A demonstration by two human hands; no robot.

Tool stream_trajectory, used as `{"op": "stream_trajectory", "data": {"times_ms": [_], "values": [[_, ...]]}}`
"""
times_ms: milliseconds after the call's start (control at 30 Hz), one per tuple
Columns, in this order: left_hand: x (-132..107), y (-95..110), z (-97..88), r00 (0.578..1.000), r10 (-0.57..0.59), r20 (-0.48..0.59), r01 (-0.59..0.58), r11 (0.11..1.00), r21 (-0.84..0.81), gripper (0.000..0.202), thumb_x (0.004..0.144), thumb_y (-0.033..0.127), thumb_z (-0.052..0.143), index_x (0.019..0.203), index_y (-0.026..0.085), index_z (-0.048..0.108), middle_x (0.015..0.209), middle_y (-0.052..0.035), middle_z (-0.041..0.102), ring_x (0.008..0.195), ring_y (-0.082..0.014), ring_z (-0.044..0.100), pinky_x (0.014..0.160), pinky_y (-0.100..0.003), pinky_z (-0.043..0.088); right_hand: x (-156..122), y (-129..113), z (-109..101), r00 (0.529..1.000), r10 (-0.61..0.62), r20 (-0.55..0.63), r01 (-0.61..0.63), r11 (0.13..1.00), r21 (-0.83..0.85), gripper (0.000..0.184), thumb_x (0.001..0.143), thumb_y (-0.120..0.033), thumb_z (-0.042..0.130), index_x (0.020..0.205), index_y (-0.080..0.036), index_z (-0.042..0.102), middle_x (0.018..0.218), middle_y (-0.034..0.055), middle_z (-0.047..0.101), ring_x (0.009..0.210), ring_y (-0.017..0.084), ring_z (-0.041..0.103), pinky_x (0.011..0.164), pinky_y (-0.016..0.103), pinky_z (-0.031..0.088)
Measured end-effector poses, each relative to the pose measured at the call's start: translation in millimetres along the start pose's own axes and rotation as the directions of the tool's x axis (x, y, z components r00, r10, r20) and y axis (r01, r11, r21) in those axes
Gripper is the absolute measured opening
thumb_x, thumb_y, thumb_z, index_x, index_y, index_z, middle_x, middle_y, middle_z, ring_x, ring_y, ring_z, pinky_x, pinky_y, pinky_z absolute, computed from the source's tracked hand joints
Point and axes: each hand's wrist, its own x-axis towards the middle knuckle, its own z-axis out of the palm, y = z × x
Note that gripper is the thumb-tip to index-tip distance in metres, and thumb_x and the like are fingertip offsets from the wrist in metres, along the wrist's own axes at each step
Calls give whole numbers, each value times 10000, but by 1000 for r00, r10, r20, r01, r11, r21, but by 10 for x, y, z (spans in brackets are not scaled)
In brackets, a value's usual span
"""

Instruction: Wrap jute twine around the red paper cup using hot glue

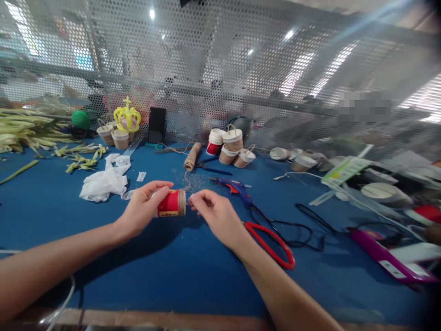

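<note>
My left hand [143, 207] is closed around a small red tub [172, 203], which lies on its side above the blue table. Brown twine is wound around the end of the tub that faces right. Just off that end, my right hand [215, 214] has its thumb and forefinger pinched together on the twine, of which only a little shows. A loose strand runs back toward a twine spool [192, 156] lying behind the tub. Close to my right hand are a blue glue gun [241, 191] and scissors with red handles [272, 246], partly hidden by my wrist.
White crumpled scraps [103, 184] lie at left. Twine-wrapped tubs [232, 140] stand at the back, near dark-handled pliers [215, 169] and an upright phone [156, 125]. Right of me are a black cord [292, 225] and a purple power strip [382, 255]. A perforated metal screen [193, 69] rises behind.
</note>
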Motion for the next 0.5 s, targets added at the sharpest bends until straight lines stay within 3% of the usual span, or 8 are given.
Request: {"op": "stream_trajectory", "data": {"times_ms": [133, 500], "values": [[-3, -23, 1, 1000, 20, 18, -21, 999, 49, 333, 757, 375, 538, 983, 132, 567, 836, -57, 641, 676, -132, 581, 613, -235, 459, -79, -123, 79, 997, -65, 32, 63, 996, 67, 127, 762, -269, 532, 791, -153, 573, 737, 30, 641, 646, 124, 588, 594, 233, 467], [-58, 43, 53, 997, 51, 50, -58, 986, 157, 340, 754, 363, 526, 989, 120, 564, 827, -58, 650, 687, -144, 585, 632, -235, 466, -93, -113, 156, 994, -70, -86, 64, 995, -73, 17, 703, -166, 541, 688, -166, 549, 615, -2, 616, 548, 108, 565, 536, 213, 454]]}}
